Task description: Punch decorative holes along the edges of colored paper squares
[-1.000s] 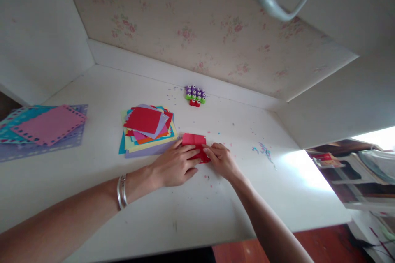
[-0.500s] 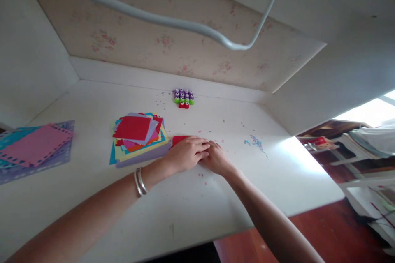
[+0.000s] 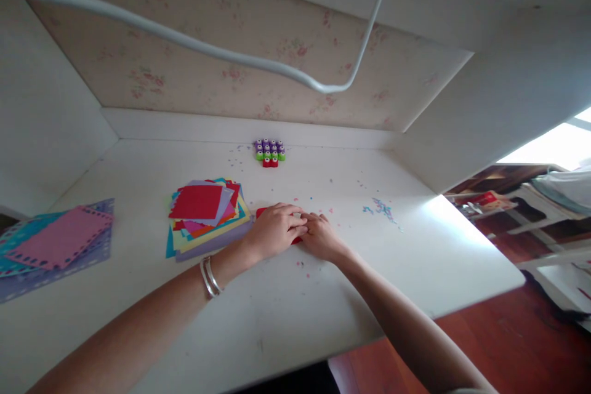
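Head view: my left hand (image 3: 276, 229) lies palm down over the red paper (image 3: 260, 212), its fingers stretched toward my right hand (image 3: 321, 237), whose fingers are bent at the sheet's right side. The fingertips of the two hands meet or overlap there. I cannot tell whether either hand pinches the sheet or only presses it, since the thumbs and most of the paper are hidden.

The red paper is on the white table (image 3: 221, 320), beneath my hands, with a red strip showing past the left one and a little more below the fingers. As I judge it, the step is pressing the sheet flat; it calls for steady weight from the left palm so nothing skids, and light, even force from the right fingertips, lest the edges wander or the paper crumple.

Just left of the sheet sits a stack of coloured paper (image 3: 198, 202); farther left, a pink sheet with a punched border (image 3: 62, 237). Behind stand small craft punches (image 3: 268, 154), by their look, and bluish scraps (image 3: 383, 210) lie to the right.
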`<state>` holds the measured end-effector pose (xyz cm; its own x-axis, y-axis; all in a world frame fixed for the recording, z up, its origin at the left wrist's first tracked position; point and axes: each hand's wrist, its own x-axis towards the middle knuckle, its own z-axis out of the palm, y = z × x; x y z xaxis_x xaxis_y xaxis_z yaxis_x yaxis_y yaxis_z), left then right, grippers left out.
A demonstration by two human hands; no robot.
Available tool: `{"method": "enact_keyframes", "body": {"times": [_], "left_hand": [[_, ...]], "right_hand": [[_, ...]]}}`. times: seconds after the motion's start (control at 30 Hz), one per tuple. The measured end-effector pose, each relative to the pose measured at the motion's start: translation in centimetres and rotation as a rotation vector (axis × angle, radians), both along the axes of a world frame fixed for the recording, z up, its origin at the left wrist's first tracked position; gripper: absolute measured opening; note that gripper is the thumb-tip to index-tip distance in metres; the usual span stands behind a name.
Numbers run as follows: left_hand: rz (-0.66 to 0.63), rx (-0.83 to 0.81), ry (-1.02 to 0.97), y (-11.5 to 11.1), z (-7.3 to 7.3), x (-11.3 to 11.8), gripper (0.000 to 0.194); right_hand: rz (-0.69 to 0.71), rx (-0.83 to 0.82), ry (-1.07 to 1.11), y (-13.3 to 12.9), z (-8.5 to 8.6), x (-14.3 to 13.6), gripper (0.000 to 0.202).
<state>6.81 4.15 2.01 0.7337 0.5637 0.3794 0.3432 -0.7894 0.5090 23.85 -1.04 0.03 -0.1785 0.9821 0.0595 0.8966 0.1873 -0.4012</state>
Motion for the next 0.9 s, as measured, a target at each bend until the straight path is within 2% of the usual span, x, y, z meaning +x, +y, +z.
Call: {"method": "enact_keyframes", "body": {"times": [0.1,0.23,0.33,0.43,0.57,0.77,0.9], "left_hand": [[0.062,0.046,-0.02,-1.2,-0.1,-1.7,0.027],[0.084,0.084,0.042,-2.6,-1.3,-4.3,0.044],[0.075,0.16,0.11,-3.0,-2.0,-5.3,0.036],[0.069,0.229,0.132,-3.1,-2.4,-5.4,0.027],[0.086,0.245,0.108,-3.2,-2.7,-5.3,0.026],[0.088,0.236,0.09,-3.4,-2.9,-5.3,0.024],[0.09,0.225,0.084,-3.4,-2.5,-5.3,0.026]], "right_hand": [[0.043,0.039,0.09,0.1,0.2,0.1,0.036],[0.03,0.043,0.281,0.1,0.5,0.3,0.048],[-0.014,0.034,0.386,-0.3,1.0,0.9,0.045],[0.062,0.065,0.365,-0.9,1.3,1.7,0.032],[0.195,0.113,0.307,-1.6,1.2,2.7,0.031],[0.187,0.106,0.329,-1.6,0.6,3.1,0.023],[0.145,0.101,0.345,-1.6,0.6,2.7,0.022]]}}
